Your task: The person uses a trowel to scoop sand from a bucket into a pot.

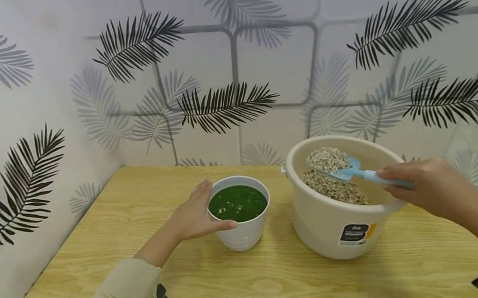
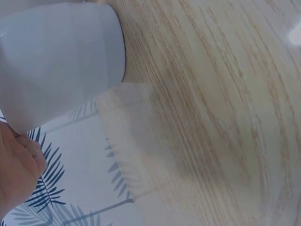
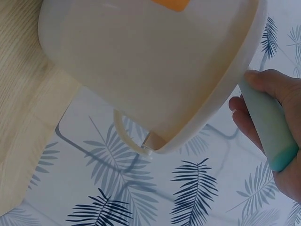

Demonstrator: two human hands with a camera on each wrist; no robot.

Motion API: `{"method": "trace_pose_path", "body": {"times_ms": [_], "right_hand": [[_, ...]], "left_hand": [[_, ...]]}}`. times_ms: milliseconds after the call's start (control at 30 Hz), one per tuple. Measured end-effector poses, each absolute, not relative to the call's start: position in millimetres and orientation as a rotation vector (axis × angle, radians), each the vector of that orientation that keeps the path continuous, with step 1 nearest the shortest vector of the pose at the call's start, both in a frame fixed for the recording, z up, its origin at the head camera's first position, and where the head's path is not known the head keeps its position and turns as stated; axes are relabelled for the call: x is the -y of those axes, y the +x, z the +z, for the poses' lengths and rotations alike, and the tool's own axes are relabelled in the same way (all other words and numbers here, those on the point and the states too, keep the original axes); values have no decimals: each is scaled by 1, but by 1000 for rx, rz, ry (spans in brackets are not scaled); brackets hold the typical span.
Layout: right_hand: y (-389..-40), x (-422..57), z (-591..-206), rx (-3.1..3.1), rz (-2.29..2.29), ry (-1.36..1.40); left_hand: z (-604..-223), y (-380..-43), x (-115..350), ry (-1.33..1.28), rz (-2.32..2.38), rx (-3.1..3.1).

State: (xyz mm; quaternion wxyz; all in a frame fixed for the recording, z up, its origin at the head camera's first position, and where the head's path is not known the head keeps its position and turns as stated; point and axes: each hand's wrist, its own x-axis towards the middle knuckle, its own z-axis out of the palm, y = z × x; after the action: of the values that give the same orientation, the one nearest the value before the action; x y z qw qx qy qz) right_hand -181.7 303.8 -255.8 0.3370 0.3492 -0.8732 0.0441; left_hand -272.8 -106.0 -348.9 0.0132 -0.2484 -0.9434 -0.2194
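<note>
R grip (image 1: 433, 187) holds scoop (image 1: 369, 175) above bucket (image 1: 319, 225): filling w/ grainy mix (image 1: 327, 159) done, emptying remains. L grip (image 1: 195, 216) holds green-filled pot (image 1: 242, 236) beside bucket.

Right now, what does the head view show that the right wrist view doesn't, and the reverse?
Only the head view: the left hand gripping a round white pot with green contents, and the pale grainy material inside the cream plastic bucket, with more heaped on the blade of the light-blue scoop.

Only the right wrist view: the pale curved carrying handle at the bucket's side.

Both: the bucket, an orange patch on it, the scoop's grip in the right hand, the yellowish wood-grain table and the feather-patterned wall.
</note>
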Motion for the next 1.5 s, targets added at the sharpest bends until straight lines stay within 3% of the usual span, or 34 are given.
{"method": "trace_pose_path", "body": {"times_ms": [1500], "right_hand": [[-178,-281,-248,2243,175,935]], "left_hand": [[-352,-271,106,-753,-788,2912]]}}
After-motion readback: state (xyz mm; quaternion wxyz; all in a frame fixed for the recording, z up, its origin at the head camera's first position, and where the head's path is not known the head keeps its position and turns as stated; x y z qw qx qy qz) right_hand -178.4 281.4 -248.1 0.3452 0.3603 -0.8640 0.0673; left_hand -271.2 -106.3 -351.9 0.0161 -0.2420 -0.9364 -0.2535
